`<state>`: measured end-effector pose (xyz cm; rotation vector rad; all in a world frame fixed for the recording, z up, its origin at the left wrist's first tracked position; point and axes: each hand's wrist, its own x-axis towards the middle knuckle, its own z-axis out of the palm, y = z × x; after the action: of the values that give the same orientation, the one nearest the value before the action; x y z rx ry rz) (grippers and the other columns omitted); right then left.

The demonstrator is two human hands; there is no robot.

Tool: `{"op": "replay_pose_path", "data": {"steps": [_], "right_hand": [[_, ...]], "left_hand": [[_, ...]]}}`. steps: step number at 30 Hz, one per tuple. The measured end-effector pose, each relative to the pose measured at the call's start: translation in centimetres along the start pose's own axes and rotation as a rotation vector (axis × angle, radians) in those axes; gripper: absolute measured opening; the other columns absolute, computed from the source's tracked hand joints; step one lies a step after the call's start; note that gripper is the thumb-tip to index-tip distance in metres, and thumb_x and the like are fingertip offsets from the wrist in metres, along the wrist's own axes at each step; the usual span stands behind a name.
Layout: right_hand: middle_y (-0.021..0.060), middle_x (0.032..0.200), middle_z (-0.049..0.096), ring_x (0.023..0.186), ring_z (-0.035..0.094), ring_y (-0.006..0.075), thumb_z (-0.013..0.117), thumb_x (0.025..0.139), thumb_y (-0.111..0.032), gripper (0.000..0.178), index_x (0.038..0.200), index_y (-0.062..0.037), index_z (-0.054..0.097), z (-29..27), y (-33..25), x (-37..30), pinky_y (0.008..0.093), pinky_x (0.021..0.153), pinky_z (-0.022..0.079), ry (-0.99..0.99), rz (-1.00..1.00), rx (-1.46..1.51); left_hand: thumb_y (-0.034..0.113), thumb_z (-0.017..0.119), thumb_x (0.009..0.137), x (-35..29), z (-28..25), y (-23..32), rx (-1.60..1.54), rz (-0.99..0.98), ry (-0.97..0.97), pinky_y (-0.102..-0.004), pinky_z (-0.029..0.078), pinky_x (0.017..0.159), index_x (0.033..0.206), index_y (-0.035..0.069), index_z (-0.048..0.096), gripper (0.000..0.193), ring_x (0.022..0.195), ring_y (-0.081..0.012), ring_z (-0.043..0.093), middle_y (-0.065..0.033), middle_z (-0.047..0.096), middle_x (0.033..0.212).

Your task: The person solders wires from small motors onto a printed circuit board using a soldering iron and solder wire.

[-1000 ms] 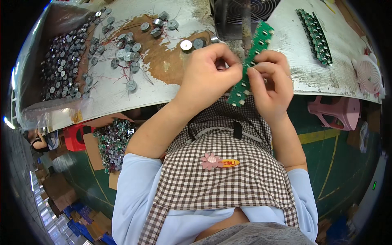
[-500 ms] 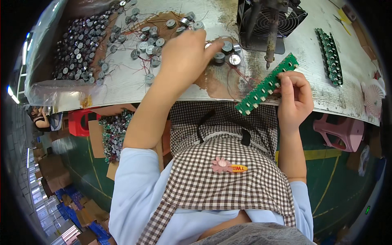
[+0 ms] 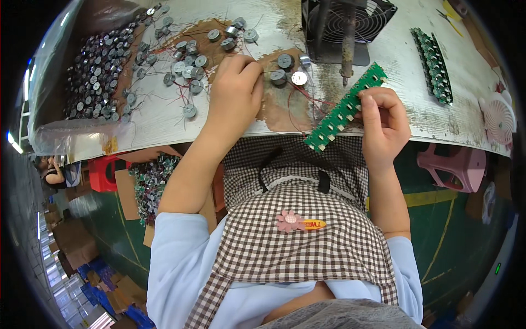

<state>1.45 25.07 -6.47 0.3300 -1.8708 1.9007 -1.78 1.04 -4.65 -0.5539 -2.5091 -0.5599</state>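
My left hand point(image 3: 234, 88) presents its back to the camera; the fingertips are concealed, so whether they grip anything cannot be determined. My right hand point(image 3: 388, 125) covers part of the green circuit board point(image 3: 344, 109), and the board obscures some of my fingertips. The red wires point(image 3: 315, 99) are too thin to trace to their ends. The upper picture edge cuts off the black fan point(image 3: 370, 22); the metal rod point(image 3: 348, 52) masks part of its grille. My left forearm point(image 3: 189, 178) blocks part of the cardboard box point(image 3: 126, 194). A distant person point(image 3: 53, 174) appears too small to resolve.
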Motion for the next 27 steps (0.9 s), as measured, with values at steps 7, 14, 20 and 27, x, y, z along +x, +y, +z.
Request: {"op": "replay_pose_path", "data": {"steps": [7, 14, 20, 27], "right_hand": [[0.0134, 0.097, 0.059, 0.07, 0.054, 0.0089, 0.055, 0.091, 0.001, 0.006, 0.086, 0.0031, 0.052, -0.3, -0.2, 0.0, 0.0205, 0.06, 0.047, -0.084, -0.032, 0.009], [0.0128, 0.097, 0.059, 0.063, 0.054, 0.0068, 0.062, 0.082, 0.005, 0.007, 0.083, 0.0043, 0.056, 0.0, -0.7, 0.1, 0.0193, 0.058, 0.045, -0.149, -0.117, -0.099], [0.0146, 0.097, 0.06, 0.063, 0.056, 0.0091, 0.065, 0.079, 0.006, 0.007, 0.083, 0.0038, 0.06, 0.3, -0.6, 0.1, 0.0201, 0.056, 0.046, -0.142, -0.17, -0.202], [0.0167, 0.098, 0.06, 0.064, 0.058, 0.0112, 0.065, 0.079, 0.005, 0.008, 0.083, 0.0046, 0.058, 0.2, -0.6, 0.1, 0.0202, 0.055, 0.047, -0.145, -0.172, -0.11]], "left_hand": [[0.012, 0.058, 0.09, 0.6, -0.7, 0.6, -0.686, -0.444, 0.028, -0.0249, 0.042, 0.054, 0.093, 0.0, 0.057, 0.012, 0.06, -0.0086, 0.05, -0.0004, 0.054, 0.068], [0.014, 0.059, 0.091, 1.2, -1.9, 3.6, -1.347, -0.741, -0.292, -0.0188, 0.041, 0.059, 0.098, 0.0, 0.057, 0.016, 0.065, -0.0073, 0.053, -0.0007, 0.058, 0.075], [0.014, 0.064, 0.088, 1.3, -1.0, 6.3, -1.316, -0.844, -0.395, -0.0166, 0.042, 0.053, 0.093, -0.002, 0.061, 0.016, 0.06, -0.0056, 0.055, -0.0021, 0.062, 0.078], [0.01, 0.066, 0.082, 0.6, 1.5, 6.6, -1.021, -0.454, -0.207, -0.0201, 0.039, 0.049, 0.082, -0.003, 0.062, 0.014, 0.057, -0.0027, 0.048, 0.0002, 0.058, 0.065]]}}
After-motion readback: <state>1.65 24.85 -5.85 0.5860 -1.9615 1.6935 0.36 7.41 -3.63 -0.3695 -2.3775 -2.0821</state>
